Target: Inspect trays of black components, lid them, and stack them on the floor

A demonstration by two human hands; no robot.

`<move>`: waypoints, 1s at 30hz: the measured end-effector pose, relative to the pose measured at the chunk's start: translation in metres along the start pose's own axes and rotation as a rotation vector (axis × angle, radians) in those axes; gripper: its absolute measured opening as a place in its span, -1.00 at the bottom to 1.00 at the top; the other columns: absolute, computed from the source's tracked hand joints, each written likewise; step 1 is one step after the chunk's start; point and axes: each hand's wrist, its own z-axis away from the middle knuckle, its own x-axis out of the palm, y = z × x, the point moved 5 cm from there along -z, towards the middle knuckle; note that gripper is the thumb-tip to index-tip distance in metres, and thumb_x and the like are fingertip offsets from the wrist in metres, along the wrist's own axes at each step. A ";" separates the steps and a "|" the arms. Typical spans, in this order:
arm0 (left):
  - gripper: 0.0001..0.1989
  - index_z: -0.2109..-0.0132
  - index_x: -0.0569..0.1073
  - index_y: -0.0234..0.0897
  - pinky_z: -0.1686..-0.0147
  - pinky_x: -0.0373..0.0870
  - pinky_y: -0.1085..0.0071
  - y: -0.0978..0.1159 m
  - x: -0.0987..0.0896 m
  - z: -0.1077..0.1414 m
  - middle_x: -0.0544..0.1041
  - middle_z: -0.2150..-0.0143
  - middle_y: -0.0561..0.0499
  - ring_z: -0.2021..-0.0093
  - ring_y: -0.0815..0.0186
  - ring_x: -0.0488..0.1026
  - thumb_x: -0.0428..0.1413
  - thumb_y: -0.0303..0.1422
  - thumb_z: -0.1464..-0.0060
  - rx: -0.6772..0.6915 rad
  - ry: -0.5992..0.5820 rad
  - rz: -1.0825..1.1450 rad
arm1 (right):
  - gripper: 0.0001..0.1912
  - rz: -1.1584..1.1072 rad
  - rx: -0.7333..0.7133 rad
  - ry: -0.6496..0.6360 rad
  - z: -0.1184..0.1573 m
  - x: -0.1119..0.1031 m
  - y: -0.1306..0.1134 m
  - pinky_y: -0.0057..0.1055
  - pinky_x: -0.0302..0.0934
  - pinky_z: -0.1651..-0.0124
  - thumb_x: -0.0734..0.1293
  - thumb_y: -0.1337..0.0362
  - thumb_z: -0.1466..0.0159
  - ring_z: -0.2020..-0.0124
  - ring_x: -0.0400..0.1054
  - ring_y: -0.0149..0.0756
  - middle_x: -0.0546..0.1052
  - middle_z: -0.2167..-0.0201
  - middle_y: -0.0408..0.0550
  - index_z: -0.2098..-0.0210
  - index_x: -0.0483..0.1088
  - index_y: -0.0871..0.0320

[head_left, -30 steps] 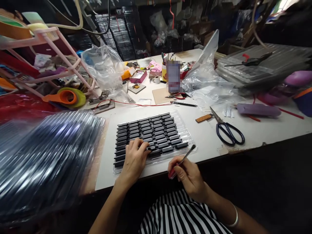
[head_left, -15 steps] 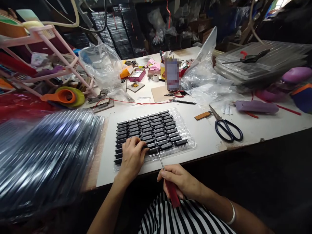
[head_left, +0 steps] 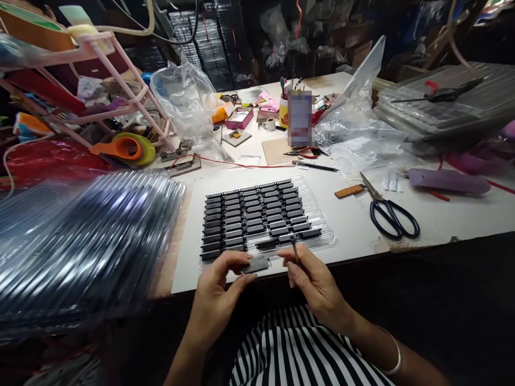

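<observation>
Between the thumb and fingers of my left hand [head_left: 219, 292] is a dark grey oblong part, like a connector [head_left: 257, 264], raised off the tray at the table's front edge. My right hand [head_left: 317, 287] is curled around a thin-shafted hand tool [head_left: 295, 249], whose dark tip points up and away; its handle is hidden in the hand. Just beyond both hands lies a clear plastic tray [head_left: 324, 225] with rows of similar black connectors [head_left: 253, 214]. A gap shows in its front row, to the left of the last few parts.
A stack of clear trays [head_left: 100, 236] stands at the left. Scissors [head_left: 392, 214] and an orange-handled cutter [head_left: 349, 191] lie to the right. Behind the tray are a pen [head_left: 316, 166], red pliers [head_left: 306, 153], plastic bags [head_left: 354, 134] and a pink rack [head_left: 132, 96].
My left hand has lifted a connector out of the tray's front row towards me. My right hand has moved up beside it, and the tool's red handle no longer shows. The view has shifted.
</observation>
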 end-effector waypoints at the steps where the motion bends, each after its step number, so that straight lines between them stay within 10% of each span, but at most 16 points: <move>1: -0.90 0.22 0.48 -0.20 0.10 0.43 0.32 -0.001 0.005 0.004 0.53 0.19 -0.02 0.12 0.22 0.48 0.18 -0.39 -0.06 -0.020 -0.009 0.057 | -0.79 0.045 -0.032 -0.008 -0.001 0.003 -0.002 -0.41 0.25 0.27 0.15 0.26 -0.36 0.36 0.29 -0.37 0.38 0.34 -0.10 0.08 0.35 0.10; 10: -0.62 -0.16 0.27 -0.05 0.09 0.41 0.33 -0.021 0.035 0.018 0.42 0.03 0.00 0.22 0.33 0.47 0.05 -0.32 -0.19 -0.230 -0.041 0.413 | -0.82 0.140 -0.179 -0.046 -0.002 0.014 -0.001 -0.36 0.28 0.30 0.21 0.37 -0.30 0.36 0.34 -0.30 0.45 0.35 -0.07 0.13 0.38 0.09; 19: -0.77 0.17 0.45 -0.25 0.29 0.30 0.43 -0.016 0.041 0.021 0.42 0.37 0.07 0.35 0.37 0.34 -0.05 -0.25 -0.25 -0.258 -0.075 0.130 | -0.91 0.243 -0.264 -0.063 -0.001 0.013 0.009 -0.47 0.25 0.37 0.23 0.38 -0.30 0.44 0.33 -0.39 0.44 0.45 -0.10 0.26 0.37 0.18; 30: -0.79 0.15 0.42 -0.22 0.13 0.29 0.40 -0.013 0.045 0.025 0.46 0.22 0.04 0.18 0.34 0.39 -0.08 -0.29 -0.28 -0.195 -0.096 0.151 | -0.91 0.325 -0.324 -0.034 -0.001 0.019 0.004 -0.53 0.17 0.52 0.20 0.44 -0.22 0.58 0.21 -0.47 0.31 0.53 -0.20 0.35 0.24 0.13</move>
